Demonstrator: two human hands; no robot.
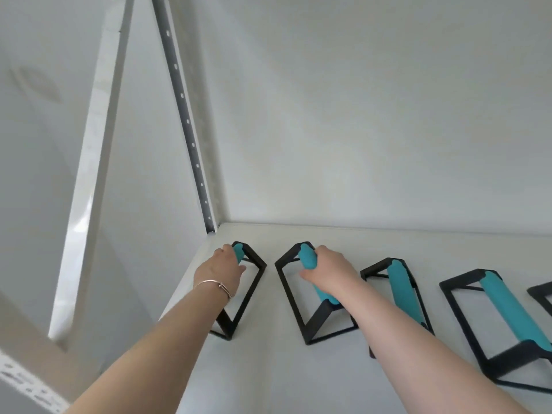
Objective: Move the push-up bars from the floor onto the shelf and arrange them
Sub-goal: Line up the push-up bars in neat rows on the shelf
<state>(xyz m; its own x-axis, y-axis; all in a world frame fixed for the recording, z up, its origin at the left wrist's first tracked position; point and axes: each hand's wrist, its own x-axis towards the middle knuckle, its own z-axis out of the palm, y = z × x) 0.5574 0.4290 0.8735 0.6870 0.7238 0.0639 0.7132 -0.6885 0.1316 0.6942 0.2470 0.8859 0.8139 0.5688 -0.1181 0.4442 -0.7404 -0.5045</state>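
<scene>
Push-up bars stand in a row along our white shelf [298, 377], black frames with teal grips, running from the left corner off toward the right edge of view. We count four whole ones and a sliver of a fifth [542, 297] cut off at the right. The two to the right, bar four [504, 318] and bar three [400, 291], sit free and roughly parallel.

Our right hand [328, 268] wraps the teal grip of bar two [310, 291], fingers curled around it and thumb underneath. Our left hand [224, 268] grips bar one [242, 282] by the corner post [185, 115], fingers closed over the far end of its grip; a bracelet [213, 285] sits on that wrist. Both frames seem to rest on the shelf, though we cannot tell whether either is lifted a little.

Most of the job looks done, and what is left is squaring these two up. Risks as we judge them:

- Bar one stands near the shelf's left edge. A push leftward could tip a foot off the side.
- Bars one and two splay apart at the far end. Twisting them parallel could knock their frames together.
- Our right forearm lies just over bar three. Drawing the arm back carelessly could drag it out of line.
- Metal feet on a painted shelf may scrape if we slide rather than lift.
</scene>
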